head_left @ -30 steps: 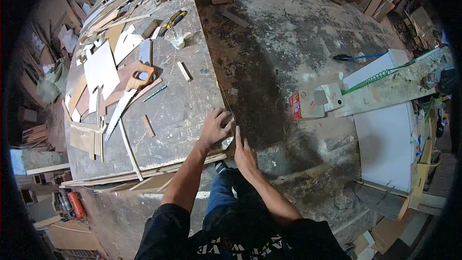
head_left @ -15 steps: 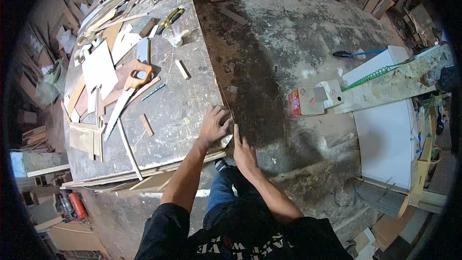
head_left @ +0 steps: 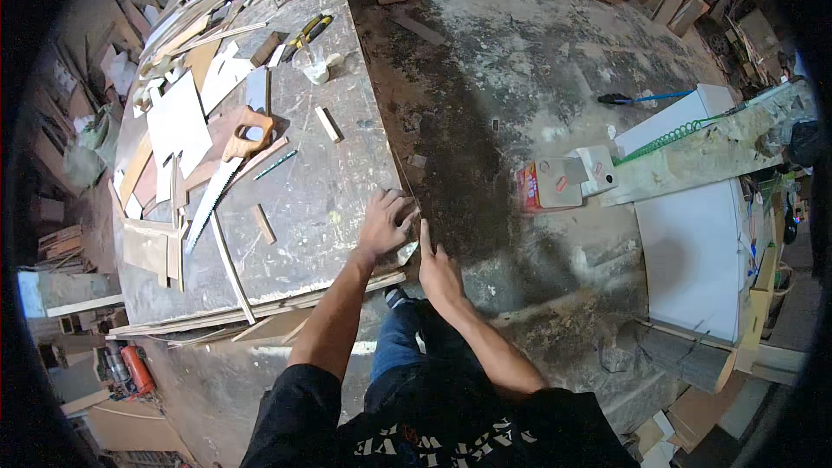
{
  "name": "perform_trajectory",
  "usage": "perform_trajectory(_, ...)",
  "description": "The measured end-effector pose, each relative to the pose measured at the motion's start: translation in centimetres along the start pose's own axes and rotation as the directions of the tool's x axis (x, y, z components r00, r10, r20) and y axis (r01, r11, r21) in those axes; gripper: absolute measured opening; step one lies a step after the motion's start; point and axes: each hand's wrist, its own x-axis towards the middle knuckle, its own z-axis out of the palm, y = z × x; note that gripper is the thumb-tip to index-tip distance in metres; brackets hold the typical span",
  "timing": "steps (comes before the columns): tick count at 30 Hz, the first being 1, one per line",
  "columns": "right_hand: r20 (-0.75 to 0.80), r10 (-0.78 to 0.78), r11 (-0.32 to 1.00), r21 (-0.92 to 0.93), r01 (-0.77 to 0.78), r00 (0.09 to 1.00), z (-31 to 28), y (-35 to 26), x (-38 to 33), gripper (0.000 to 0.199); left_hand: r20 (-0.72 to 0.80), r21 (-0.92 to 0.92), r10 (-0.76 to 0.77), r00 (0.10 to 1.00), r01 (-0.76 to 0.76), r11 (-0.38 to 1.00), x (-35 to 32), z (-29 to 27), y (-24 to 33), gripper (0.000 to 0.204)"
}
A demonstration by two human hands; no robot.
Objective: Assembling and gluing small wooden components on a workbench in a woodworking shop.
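Note:
My left hand [head_left: 385,224] presses down at the right edge of the worktable [head_left: 303,199], near its front corner, with the fingers bent and close together. Whatever lies under them is hidden. Just right of it, beyond the edge, my right hand [head_left: 440,276] is closed, its index finger stretched forward. A thin line runs ahead of that finger along the edge; I cannot tell if it is a blade. A pale patch [head_left: 406,253] shows between the hands. Left of them lie a short wood strip [head_left: 263,224], a green pencil-like stick [head_left: 276,165] and a wooden-handled handsaw [head_left: 213,201].
White sheets [head_left: 179,121], a clear cup [head_left: 313,67], yellow-black pliers-like tool [head_left: 309,34] and wood scraps cover the table's left and far parts. Long boards [head_left: 286,305] line its front edge. On the right stand a carton [head_left: 555,184] and a bench [head_left: 693,156] with a green coiled hose.
My right hand has shifted slightly forward along the table edge. My left hand stays nearly in place.

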Motion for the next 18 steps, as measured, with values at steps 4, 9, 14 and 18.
perform_trajectory(4, 0.007, -0.002, 1.0, 0.004, 0.002, 1.0, -0.4, -1.0, 0.1, 0.071, 0.023, 0.014, -0.027, 0.999, 0.027, 1.0, -0.1, -0.1, 0.1, 0.023)
perform_trajectory(9, 0.05, 0.009, 1.0, 0.0, -0.009, 0.999, -1.6, -1.4, 0.3, 0.066, 0.005, -0.051, -0.002, 1.0, 0.002, 0.999, 0.0, -0.3, 0.2, 0.026)
perform_trajectory(14, 0.165, 0.068, 0.997, -0.049, -0.061, 0.984, -3.0, -2.8, 0.9, 0.064, -0.027, -0.008, 0.02, 0.999, -0.02, 1.0, 0.0, -0.3, 0.2, 0.023)
perform_trajectory(18, 0.141, 0.045, 0.996, -0.085, -0.033, 0.989, -3.7, -3.3, 0.7, 0.065, -0.011, -0.011, 0.021, 1.0, -0.021, 1.0, 0.0, -0.2, 0.1, 0.024)
